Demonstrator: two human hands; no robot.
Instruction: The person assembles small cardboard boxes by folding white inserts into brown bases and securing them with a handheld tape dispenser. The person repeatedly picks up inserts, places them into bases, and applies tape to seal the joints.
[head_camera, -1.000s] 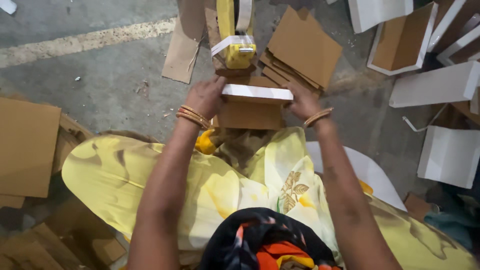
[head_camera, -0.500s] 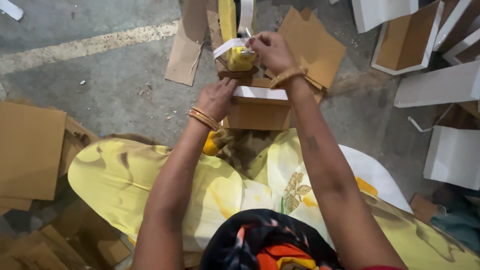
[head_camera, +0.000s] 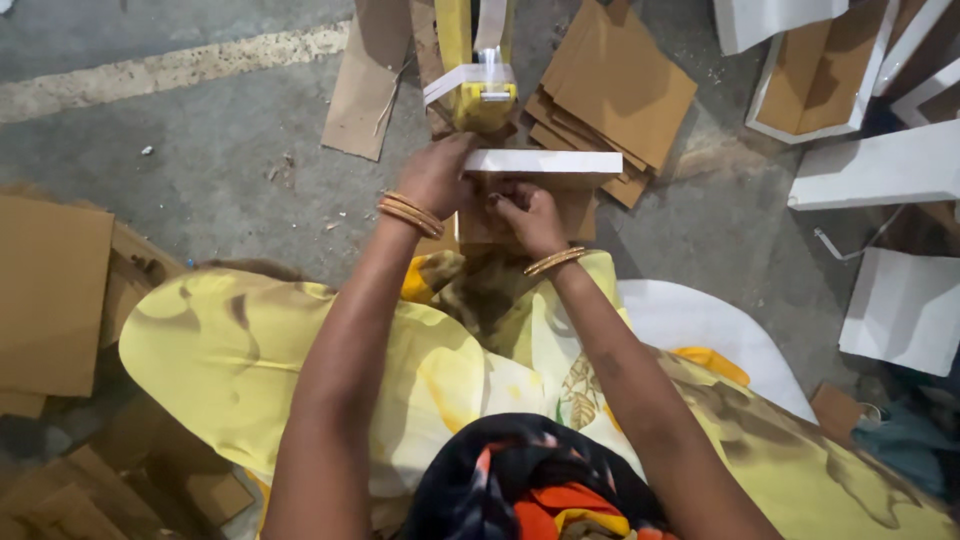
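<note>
Both hands work on one half-made box (head_camera: 540, 185), white outside and brown cardboard inside, held just below a yellow stapling tool (head_camera: 478, 85) above the concrete floor (head_camera: 200, 170). Its white top edge looks formed; the brown wall under it is seemingly unfinished. Left hand (head_camera: 435, 175) has its fingers clamped on the box's left end; right hand (head_camera: 528, 215) pinches the front wall. The box's long axis runs left to right, open side facing the person.
</note>
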